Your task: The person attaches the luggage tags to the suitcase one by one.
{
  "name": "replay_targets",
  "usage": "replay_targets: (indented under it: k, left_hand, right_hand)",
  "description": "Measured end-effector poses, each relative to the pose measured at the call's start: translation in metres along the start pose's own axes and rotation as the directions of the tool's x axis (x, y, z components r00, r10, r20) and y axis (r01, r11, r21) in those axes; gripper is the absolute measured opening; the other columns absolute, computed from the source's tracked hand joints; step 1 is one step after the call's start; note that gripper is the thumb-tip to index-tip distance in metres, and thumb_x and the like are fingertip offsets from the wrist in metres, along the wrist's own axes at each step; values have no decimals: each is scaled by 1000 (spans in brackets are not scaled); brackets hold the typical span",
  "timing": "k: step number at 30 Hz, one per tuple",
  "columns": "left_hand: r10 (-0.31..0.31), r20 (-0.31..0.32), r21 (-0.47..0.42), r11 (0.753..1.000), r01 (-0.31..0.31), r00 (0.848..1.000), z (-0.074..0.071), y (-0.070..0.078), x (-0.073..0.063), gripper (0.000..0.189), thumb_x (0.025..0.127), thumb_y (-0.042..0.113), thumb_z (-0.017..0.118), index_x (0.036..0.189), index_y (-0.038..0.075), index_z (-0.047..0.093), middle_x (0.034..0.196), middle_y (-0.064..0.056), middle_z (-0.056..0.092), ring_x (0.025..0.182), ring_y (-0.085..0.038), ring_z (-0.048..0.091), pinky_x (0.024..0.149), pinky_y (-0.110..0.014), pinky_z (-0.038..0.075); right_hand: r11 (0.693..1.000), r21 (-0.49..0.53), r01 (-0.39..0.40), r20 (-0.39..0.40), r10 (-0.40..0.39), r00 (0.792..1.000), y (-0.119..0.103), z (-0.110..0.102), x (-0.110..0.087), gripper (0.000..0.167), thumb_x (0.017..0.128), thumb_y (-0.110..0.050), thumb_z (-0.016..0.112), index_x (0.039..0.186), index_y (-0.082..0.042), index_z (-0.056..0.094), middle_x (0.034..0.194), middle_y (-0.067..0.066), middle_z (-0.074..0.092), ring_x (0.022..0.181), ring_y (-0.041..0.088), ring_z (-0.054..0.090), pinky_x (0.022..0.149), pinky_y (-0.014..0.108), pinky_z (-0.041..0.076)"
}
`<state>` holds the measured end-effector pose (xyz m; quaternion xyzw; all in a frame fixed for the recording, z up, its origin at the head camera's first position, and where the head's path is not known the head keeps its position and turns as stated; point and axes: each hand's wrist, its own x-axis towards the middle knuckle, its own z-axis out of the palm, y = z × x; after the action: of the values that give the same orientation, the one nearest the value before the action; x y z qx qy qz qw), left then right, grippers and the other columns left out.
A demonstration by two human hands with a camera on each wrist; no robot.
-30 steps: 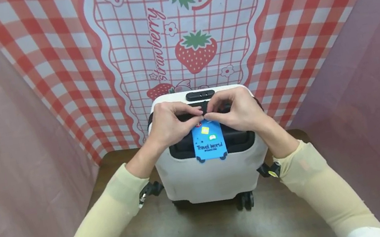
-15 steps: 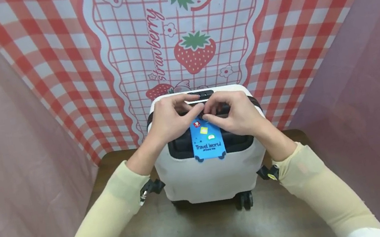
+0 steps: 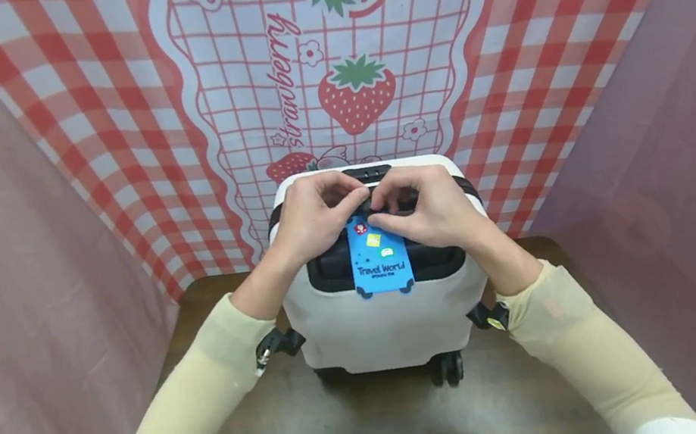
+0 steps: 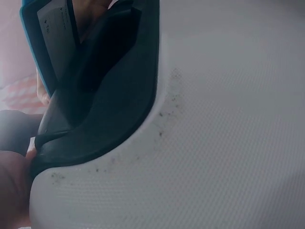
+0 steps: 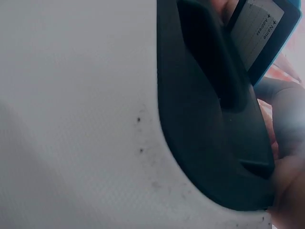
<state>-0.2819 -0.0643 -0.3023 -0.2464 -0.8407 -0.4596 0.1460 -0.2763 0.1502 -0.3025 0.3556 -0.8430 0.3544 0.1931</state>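
A small white suitcase (image 3: 394,328) stands upright in the head view. A blue luggage tag (image 3: 382,263) printed "Travel World" hangs down over its black handle recess (image 3: 331,272). My left hand (image 3: 312,215) pinches at the tag's dark strap (image 3: 366,208) between thumb and forefinger. Just right of it, my right hand (image 3: 432,207) has its thumb at the tag's top edge and curled fingers around the same strap end. The fingers mostly hide the strap. Both wrist views show the back of the tag, with a white name card (image 4: 56,36) and the words "Name" and "Address" (image 5: 262,26).
The suitcase rests with its black wheels (image 3: 448,368) on a brown wooden table (image 3: 384,433). Behind it hangs a red checked strawberry cloth (image 3: 353,39). Pink curtains (image 3: 24,302) close off both sides. A black combination lock (image 3: 368,173) sits on the suitcase top.
My left fingers parted half a second ago and have come together again at the strap. My right thumb has slid slightly left and down along the tag's top. The suitcase stays put.
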Motion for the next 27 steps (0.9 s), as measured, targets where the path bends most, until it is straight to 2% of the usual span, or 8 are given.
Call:
replay_targets:
  k: [6, 15, 22, 27]
  left_hand:
    - [22, -34, -9, 1000, -22, 999, 1, 0, 0, 16, 101, 20, 75, 107, 6, 80, 102, -9, 82, 90, -20, 80, 87, -37, 65]
    - [42, -60, -38, 998, -45, 997, 3, -3, -2, 15, 101, 21, 74, 107, 8, 79, 103, -8, 82, 93, -20, 80, 88, -37, 65]
    - [22, -65, -13, 1000, -23, 998, 5, 1, -2, 15, 101, 21, 74, 106, 8, 80, 102, -7, 83, 90, -19, 80, 84, -37, 63]
    - [9, -76, -18, 1000, -11, 997, 5, 1, -2, 15, 101, 22, 74, 106, 9, 81, 102, -6, 82, 88, -19, 79, 83, -37, 62]
  right_hand:
    - [1000, 1, -22, -6, 22, 1000, -2, -1, 1, 11, 87, -16, 88, 92, -11, 79, 82, 2, 72, 74, 13, 60, 70, 29, 51]
    - [999, 2, 49, -27, -49, 998, 1, 5, -3, 24, 86, -13, 89, 106, -8, 75, 98, 4, 75, 75, 12, 61, 64, 25, 48]
    - [998, -33, 53, -3, -53, 999, 0, 5, -2, 17, 89, -12, 87, 101, -9, 75, 93, 3, 71, 76, 12, 59, 62, 24, 45]
    - [995, -31, 91, 9, -90, 996, -1, 6, -2, 13, 90, -9, 85, 97, -10, 74, 93, 3, 69, 76, 11, 58, 61, 24, 44]
